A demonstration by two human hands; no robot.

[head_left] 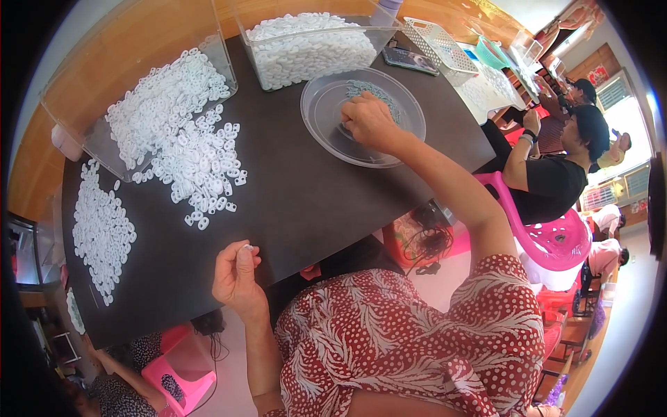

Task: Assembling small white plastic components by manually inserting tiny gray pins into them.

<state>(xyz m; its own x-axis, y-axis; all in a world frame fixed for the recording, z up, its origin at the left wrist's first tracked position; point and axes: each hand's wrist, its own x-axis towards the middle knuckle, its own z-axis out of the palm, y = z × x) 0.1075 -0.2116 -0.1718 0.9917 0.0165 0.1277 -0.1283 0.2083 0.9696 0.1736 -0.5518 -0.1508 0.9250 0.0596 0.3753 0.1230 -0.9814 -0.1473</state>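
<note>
While my left hand (236, 274) pinches one white ring (247, 247), right hand (368, 119) picks grey pieces (368, 89) in the clear dish (326, 132). Right grip closure: can't tell. Next, probably bring a grey piece to the pinch.

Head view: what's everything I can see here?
table: one, dark, centre
white rings: too many to count, spilling from tipped clear bin at left
ring rows: white, table's left edge
clear tub: one, full of white rings, top
clear dish: one, round, holding small grey pieces
white basket: one, top right
pink chair: one, right, a person seated
left hand: fingers pinch one white ring
right hand: in dish
</note>
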